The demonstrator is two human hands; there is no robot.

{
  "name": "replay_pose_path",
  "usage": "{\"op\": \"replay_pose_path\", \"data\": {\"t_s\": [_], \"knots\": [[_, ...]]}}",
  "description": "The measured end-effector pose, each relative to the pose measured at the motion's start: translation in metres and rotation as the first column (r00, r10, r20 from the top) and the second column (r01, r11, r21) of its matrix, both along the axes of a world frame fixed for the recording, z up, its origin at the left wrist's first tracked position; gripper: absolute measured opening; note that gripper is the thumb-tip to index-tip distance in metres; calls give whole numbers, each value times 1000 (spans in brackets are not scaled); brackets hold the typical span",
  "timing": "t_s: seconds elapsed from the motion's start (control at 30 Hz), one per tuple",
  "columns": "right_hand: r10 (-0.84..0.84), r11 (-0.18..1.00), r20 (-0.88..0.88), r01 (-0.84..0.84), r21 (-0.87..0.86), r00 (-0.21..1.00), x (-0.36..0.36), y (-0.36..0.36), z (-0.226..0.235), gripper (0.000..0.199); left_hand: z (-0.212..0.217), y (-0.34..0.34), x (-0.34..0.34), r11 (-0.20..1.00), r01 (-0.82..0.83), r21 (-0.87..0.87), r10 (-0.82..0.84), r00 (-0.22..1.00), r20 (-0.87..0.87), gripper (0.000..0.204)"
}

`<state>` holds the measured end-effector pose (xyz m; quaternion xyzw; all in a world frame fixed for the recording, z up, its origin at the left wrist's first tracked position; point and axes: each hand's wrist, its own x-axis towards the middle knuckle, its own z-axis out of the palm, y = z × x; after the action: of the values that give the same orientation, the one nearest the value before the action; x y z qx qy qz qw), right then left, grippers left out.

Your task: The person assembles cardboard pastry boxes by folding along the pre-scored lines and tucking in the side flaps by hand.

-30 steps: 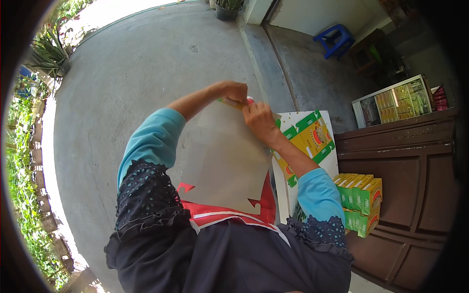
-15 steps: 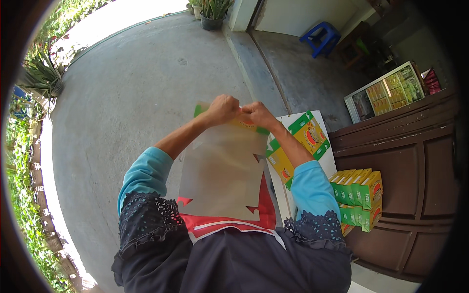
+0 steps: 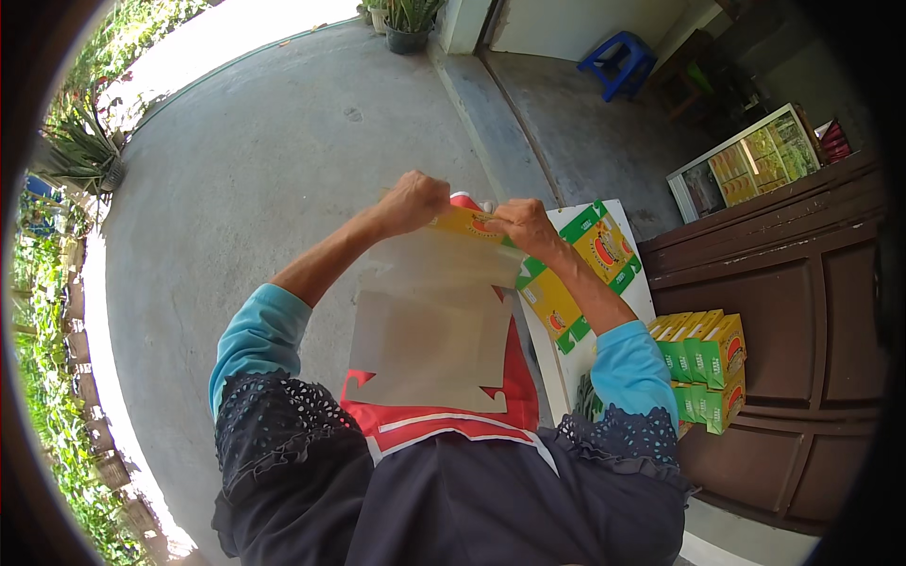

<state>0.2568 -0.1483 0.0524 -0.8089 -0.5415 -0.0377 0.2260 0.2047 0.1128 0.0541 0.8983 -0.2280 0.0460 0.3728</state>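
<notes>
A flat cardboard box blank point(image 3: 429, 340) lies over my lap, its plain grey-beige side up and notched tabs at the near end. A crease runs across its middle. Its far edge is bent over, showing the yellow and green printed side. My left hand point(image 3: 418, 201) is closed on that far edge toward the left. Gripping the same edge on the right is my right hand point(image 3: 528, 226), fingers pinched together. Red cloth with white trim point(image 3: 519, 377) shows beneath the cardboard.
At right a white board point(image 3: 623, 217) bears flat printed yellow-green blanks point(image 3: 604, 250). Several folded boxes point(image 3: 703, 363) are stacked beyond it, beside a brown wooden panel point(image 3: 774, 349). A blue stool point(image 3: 618, 64), a glass-fronted case point(image 3: 750, 160) and potted plants point(image 3: 408, 33) stand farther off.
My hands have moved apart along the far edge, the left one leftward and the right one rightward. The cardboard's near end has shifted slightly toward the far side, and its cross crease shows more plainly.
</notes>
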Motion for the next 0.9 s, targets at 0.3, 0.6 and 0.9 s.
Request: {"op": "replay_pose_path", "data": {"t_s": [0.3, 0.6, 0.9], "knots": [[-11, 999, -218, 22, 47, 976, -19, -11, 28, 28, 31, 19, -22, 993, 54, -109, -63, 995, -79, 13], [-156, 978, -897, 195, -80, 414, -93, -13, 21, 49, 30, 11, -135, 975, 216, -47, -216, 976, 16, 12], [-410, 894, -860, 321, -313, 302, -87, 7, -27, 24, -28, -4, -110, 982, -133, 137, 179, 887, -425, 19]]}}
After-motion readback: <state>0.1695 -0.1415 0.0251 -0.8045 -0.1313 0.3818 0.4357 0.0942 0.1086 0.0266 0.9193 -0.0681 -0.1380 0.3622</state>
